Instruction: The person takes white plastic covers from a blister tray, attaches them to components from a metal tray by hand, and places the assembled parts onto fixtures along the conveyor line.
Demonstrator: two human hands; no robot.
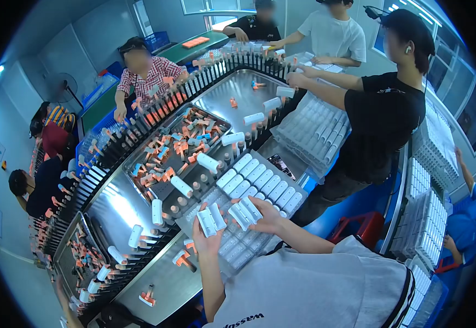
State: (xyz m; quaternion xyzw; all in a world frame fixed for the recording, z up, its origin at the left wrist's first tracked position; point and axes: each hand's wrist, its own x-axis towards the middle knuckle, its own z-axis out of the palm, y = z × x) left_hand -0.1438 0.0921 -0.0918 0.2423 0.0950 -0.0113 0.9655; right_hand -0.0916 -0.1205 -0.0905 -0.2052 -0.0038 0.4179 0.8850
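Two white plastic housings are held up side by side in front of me, over a clear compartment tray. My left hand grips one white housing, its grooved side facing up. In my right hand is the other white housing, also showing a grooved face. The two pieces are apart from each other. Beneath and beyond them, the upper part of the tray holds rows of white parts; its lower compartments are partly hidden by my hands.
A curved conveyor with upright pegs carries white housings just left of the tray. Behind it, a metal tray holds many orange and blue clips. Co-workers stand around the line; one in black is at the right by stacked trays.
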